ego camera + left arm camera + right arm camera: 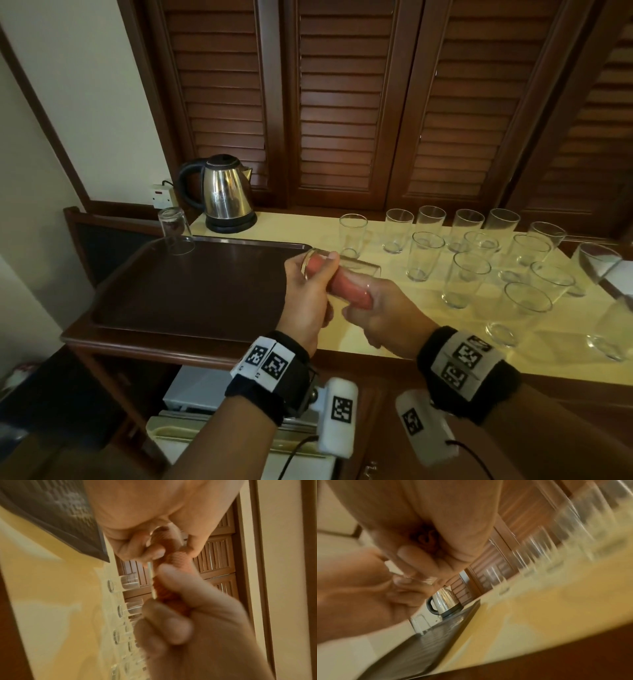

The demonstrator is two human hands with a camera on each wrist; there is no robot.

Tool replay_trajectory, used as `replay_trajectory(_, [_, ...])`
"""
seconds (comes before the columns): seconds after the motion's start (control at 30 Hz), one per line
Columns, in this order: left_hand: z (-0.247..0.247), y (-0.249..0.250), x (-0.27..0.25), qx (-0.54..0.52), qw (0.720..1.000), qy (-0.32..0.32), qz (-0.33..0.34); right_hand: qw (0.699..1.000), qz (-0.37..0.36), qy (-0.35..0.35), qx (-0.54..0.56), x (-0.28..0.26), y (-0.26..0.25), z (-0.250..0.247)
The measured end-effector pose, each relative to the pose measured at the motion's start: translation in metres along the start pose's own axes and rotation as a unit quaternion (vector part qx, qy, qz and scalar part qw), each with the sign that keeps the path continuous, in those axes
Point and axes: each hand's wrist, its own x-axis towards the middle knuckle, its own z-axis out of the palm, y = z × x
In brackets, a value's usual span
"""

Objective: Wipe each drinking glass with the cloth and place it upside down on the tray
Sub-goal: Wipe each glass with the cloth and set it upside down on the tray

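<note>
I see the tray (144, 274) on the counter (394, 329): kettle (226, 192) behind it, upright glasses (479, 260) to its right, one inverted glass (175, 231) on its far-left corner

Dark wooden louvred doors (342, 102) run along the back, cream wall (85, 85) on the left. Pale yellow table (394, 329) with dark wood trim, steel kettle (226, 192) by a wall socket (161, 196).

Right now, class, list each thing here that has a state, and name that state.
held glass: on its side, cloth inside
cloth: stuffed into the held glass
left hand: grips the held glass
right hand: grips the cloth
tray glass: upside down
counter glasses: upright
kettle: lid closed
</note>
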Motion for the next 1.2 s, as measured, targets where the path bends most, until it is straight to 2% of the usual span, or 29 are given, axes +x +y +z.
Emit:
replay_trajectory(0.03, [0.000, 0.003, 0.003, 0.004, 1.000, 0.011, -0.016, 0.991, -0.037, 0.005, -0.127, 0.002, 0.003, 0.000])
replay_trajectory(0.07, [0.000, 0.005, 0.004, -0.001, 0.999, 0.019, -0.027, 0.966, -0.081, 0.000, -0.247, 0.003, 0.005, 0.001])
replay_trajectory(0.1, [0.000, 0.006, 0.005, -0.011, 0.999, 0.022, -0.030, 0.950, -0.108, -0.002, -0.292, 0.003, 0.005, 0.002])
replay_trajectory(0.13, [0.001, 0.008, 0.004, -0.025, 0.999, 0.022, -0.026, 0.958, -0.106, -0.012, -0.266, 0.005, 0.002, 0.004])
replay_trajectory(0.2, [0.004, 0.006, 0.002, -0.054, 0.998, 0.023, 0.000, 0.997, -0.041, -0.034, -0.053, 0.006, -0.005, 0.004])
replay_trajectory(0.27, [0.007, 0.004, -0.003, -0.076, 0.997, 0.015, 0.026, 0.988, 0.018, -0.064, 0.143, 0.002, -0.011, 0.000])
replay_trajectory(0.3, [0.007, 0.003, -0.003, -0.073, 0.997, 0.006, 0.034, 0.983, 0.032, -0.062, 0.171, 0.002, -0.010, -0.003])
replay_trajectory(0.33, [0.007, 0.004, -0.002, -0.057, 0.998, 0.000, 0.032, 0.986, 0.034, -0.054, 0.154, 0.001, -0.010, -0.006])
replay_trajectory(0.4, [0.004, 0.006, 0.001, -0.020, 1.000, 0.006, 0.003, 0.998, -0.018, -0.028, -0.049, 0.004, -0.007, -0.009])
replay_trajectory(0.47, [0.002, 0.009, 0.004, -0.013, 0.999, 0.013, -0.027, 0.955, -0.091, -0.023, -0.281, 0.005, -0.003, -0.004])
replay_trajectory(0.5, [0.001, 0.011, 0.004, -0.017, 0.999, 0.012, -0.032, 0.951, -0.092, -0.031, -0.295, 0.005, -0.004, -0.001])
replay_trajectory(0.53, [0.002, 0.012, 0.004, -0.020, 0.999, 0.010, -0.028, 0.964, -0.079, -0.043, -0.251, 0.006, -0.003, 0.002])
replay_trajectory(0.6, [0.005, 0.009, 0.000, -0.035, 0.999, 0.008, -0.007, 0.998, 0.005, -0.062, -0.015, 0.005, -0.004, 0.002])
replay_trajectory(0.67, [0.007, 0.007, -0.003, -0.055, 0.998, -0.002, 0.024, 0.976, 0.058, -0.083, 0.195, 0.003, -0.007, -0.004])
replay_trajectory(0.7, [0.008, 0.006, -0.003, -0.051, 0.998, -0.009, 0.033, 0.968, 0.067, -0.079, 0.230, 0.003, -0.008, -0.007])
replay_trajectory(0.73, [0.007, 0.007, -0.002, -0.040, 0.999, -0.011, 0.030, 0.975, 0.062, -0.071, 0.201, 0.003, -0.008, -0.009])
replay_trajectory(0.8, [0.005, 0.012, 0.001, -0.022, 1.000, 0.005, -0.004, 0.999, -0.003, -0.041, -0.013, 0.005, -0.006, -0.008])
replay_trajectory(0.83, [0.004, 0.014, 0.004, -0.021, 0.999, 0.016, -0.021, 0.988, -0.042, -0.038, -0.145, 0.006, -0.006, -0.004])
replay_trajectory(0.87, [0.003, 0.015, 0.005, -0.023, 0.999, 0.025, -0.031, 0.971, -0.061, -0.041, -0.228, 0.006, -0.007, 0.000])
replay_trajectory(0.9, [0.004, 0.015, 0.005, -0.027, 0.999, 0.029, -0.031, 0.970, -0.053, -0.054, -0.232, 0.006, -0.009, 0.003])
replay_trajectory(0.93, [0.005, 0.013, 0.005, -0.034, 0.999, 0.029, -0.022, 0.983, -0.034, -0.058, -0.172, 0.008, -0.008, 0.004])
replay_trajectory(0.97, [0.006, 0.010, 0.004, -0.049, 0.998, 0.031, -0.010, 0.996, 0.000, -0.065, -0.055, 0.008, -0.008, 0.005])
replay_trajectory(1.03, [0.009, 0.006, -0.001, -0.084, 0.996, 0.029, 0.019, 0.983, 0.055, -0.091, 0.152, 0.005, -0.010, -0.002])
replay_trajectory(1.1, [0.009, 0.006, -0.001, -0.072, 0.997, 0.014, 0.034, 0.974, 0.066, -0.089, 0.199, 0.005, -0.012, -0.008])
replay_trajectory(1.13, [0.007, 0.007, 0.000, -0.048, 0.999, 0.012, 0.020, 0.988, 0.043, -0.074, 0.129, 0.004, -0.012, -0.009])
replay_trajectory(1.17, [0.005, 0.009, 0.002, -0.027, 1.000, 0.014, 0.000, 0.999, 0.008, -0.050, 0.013, 0.005, -0.009, -0.009])
replay_trajectory(1.2, [0.003, 0.010, 0.004, -0.015, 0.999, 0.020, -0.019, 0.991, -0.034, -0.038, -0.127, 0.007, -0.008, -0.006])
